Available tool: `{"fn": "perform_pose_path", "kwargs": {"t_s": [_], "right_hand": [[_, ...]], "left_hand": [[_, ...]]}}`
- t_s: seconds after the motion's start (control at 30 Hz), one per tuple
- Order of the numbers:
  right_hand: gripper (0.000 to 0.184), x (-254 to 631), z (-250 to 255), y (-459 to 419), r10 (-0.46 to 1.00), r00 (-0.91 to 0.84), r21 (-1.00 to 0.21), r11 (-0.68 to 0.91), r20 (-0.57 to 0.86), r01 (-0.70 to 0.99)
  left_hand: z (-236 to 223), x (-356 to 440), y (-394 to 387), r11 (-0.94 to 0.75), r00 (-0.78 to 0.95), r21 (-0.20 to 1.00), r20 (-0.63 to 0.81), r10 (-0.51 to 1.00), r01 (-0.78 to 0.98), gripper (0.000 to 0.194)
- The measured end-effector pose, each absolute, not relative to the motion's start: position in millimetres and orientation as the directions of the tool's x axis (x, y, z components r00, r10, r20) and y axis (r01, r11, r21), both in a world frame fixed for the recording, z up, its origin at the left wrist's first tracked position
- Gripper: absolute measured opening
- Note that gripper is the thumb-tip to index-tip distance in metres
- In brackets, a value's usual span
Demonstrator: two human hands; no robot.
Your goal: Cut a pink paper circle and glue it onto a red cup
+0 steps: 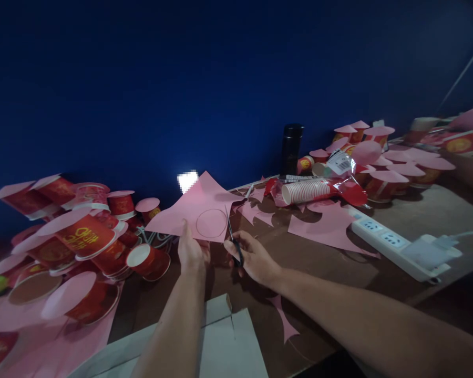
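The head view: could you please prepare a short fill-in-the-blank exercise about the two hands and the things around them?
1. The left hand holds paper of ____ colour.
2. The right hand holds the ____.
3. The upright bottle is ____ in colour.
4. The power strip lies to the ____ of the right hand.

Missing words: pink; scissors; black; right.

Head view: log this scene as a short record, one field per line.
Left hand: holds pink sheet at its lower edge
Right hand: holds scissors, blades by the sheet's edge
Sheet marking: drawn circle, beside the blades
Picture left: red cups, many with pink discs
Picture right: pink offcuts, power strip with a plug in it
Behind: black bottle
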State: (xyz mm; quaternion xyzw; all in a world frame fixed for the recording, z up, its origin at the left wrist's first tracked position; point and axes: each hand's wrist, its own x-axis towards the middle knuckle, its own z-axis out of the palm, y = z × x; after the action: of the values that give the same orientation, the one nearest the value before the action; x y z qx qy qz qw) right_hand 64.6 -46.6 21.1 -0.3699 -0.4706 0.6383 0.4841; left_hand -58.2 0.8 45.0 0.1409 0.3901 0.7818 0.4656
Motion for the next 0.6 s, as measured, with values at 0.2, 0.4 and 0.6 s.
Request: {"fn": "perform_pose_path", "kwargs": {"t_s": [0.2, 0.4, 0.6], "right_hand": [[0.038, 65.0, 17.6, -45.9, 0.963, -0.269, -0.961, -0.066, 0.009, -0.269], [0.038, 64.3, 17.0, -46.1, 0.959, -0.284, -0.953, -0.093, -0.008, -0.289], [0.034, 64.8, 21.4, -48.1, 0.96, -0.28, -0.958, -0.058, 0.023, -0.279]], "left_hand": [[46.2, -52.9, -8.1, -0.159, -0.399, 0.801, -0.107, 0.911, -0.577, 0.038], [53.8, -45.4, -17.1, -0.106, -0.385, 0.84, -0.129, 0.914, -0.532, 0.034], [53.1, -47.9, -15.7, -0.106, -0.399, 0.852, -0.127, 0.908, -0.512, 0.03]]}}
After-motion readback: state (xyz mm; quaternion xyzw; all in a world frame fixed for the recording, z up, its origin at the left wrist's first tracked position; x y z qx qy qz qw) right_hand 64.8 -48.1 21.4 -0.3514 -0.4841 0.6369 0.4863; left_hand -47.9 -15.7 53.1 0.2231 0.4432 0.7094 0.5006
